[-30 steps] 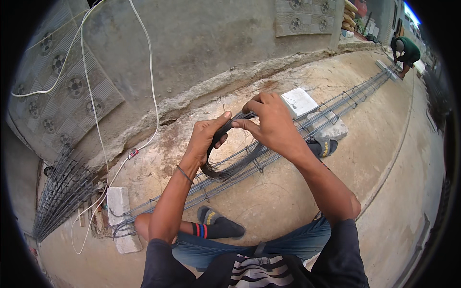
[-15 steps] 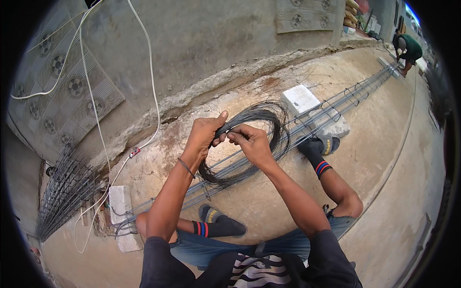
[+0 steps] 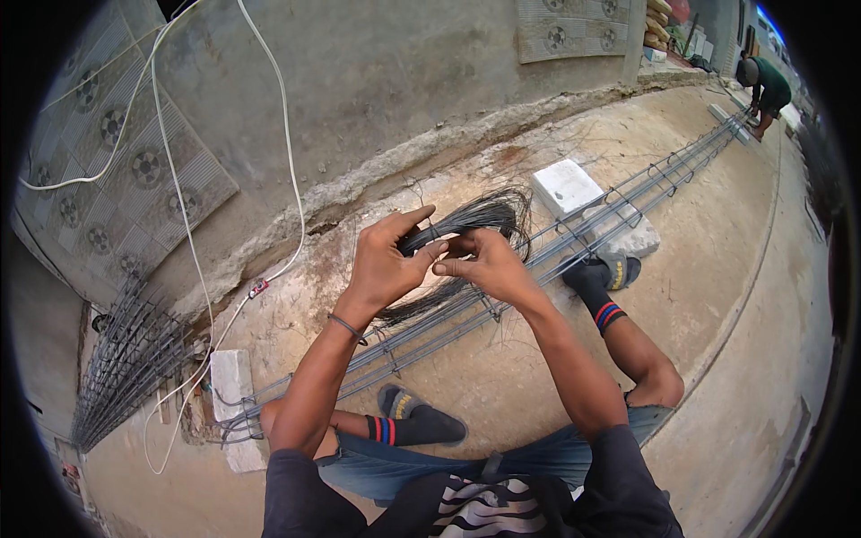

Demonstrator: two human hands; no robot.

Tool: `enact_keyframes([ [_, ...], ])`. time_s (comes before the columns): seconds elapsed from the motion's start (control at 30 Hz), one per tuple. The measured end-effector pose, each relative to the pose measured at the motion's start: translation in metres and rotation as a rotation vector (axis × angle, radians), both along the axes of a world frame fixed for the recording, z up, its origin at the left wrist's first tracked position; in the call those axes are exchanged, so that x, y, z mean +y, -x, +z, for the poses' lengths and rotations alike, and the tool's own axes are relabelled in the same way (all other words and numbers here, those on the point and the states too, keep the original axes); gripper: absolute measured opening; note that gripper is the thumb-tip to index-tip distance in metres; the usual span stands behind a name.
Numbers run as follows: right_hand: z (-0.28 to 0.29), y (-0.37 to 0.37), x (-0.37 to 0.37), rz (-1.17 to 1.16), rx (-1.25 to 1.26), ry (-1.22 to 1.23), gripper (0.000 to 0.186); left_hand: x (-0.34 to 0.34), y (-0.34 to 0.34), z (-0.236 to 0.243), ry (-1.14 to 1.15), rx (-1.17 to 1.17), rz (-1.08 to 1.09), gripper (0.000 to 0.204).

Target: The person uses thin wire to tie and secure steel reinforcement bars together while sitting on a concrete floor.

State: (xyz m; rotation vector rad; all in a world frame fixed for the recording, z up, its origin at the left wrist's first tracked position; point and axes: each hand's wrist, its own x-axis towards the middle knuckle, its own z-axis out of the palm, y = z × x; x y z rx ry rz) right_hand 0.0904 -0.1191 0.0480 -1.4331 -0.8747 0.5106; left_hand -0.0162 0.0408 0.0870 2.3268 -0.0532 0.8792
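Presently, my left hand [image 3: 387,262] grips a coil of thin dark tie wire [image 3: 466,229], fingers wrapped around the bundle. My right hand [image 3: 484,263] pinches strands between thumb and forefinger, just beside the left. The coil is raised above a long rebar cage [image 3: 574,235] lying on the concrete floor [image 3: 717,296], propped on white blocks [image 3: 565,186].

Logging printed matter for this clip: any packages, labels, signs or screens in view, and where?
None that I can make out: no package, label, sign or screen.
Nearest to one: a small red tag on the white cable, by the wall's foot left of the hands; too small to tell more.
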Motion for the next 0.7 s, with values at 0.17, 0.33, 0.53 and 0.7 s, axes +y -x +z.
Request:
enact_keyframes([
  [0.17,0.051,0.002,-0.039,-0.184,-0.426,0.231,0.020,-0.007,0.011,0.010,-0.094,0.019,-0.034,0.033],
  [0.33,0.045,0.017,-0.017,-0.400,-0.747,-0.253,0.014,0.001,0.003,0.016,0.043,0.035,-0.030,0.026],
  [0.53,-0.031,0.030,0.009,-0.359,-0.319,-0.112,0.035,0.004,0.003,0.034,0.404,0.424,-0.175,0.025],
  [0.7,-0.041,0.004,0.029,0.013,0.056,-0.234,0.033,0.004,0.007,0.032,0.516,0.466,-0.279,0.033],
])
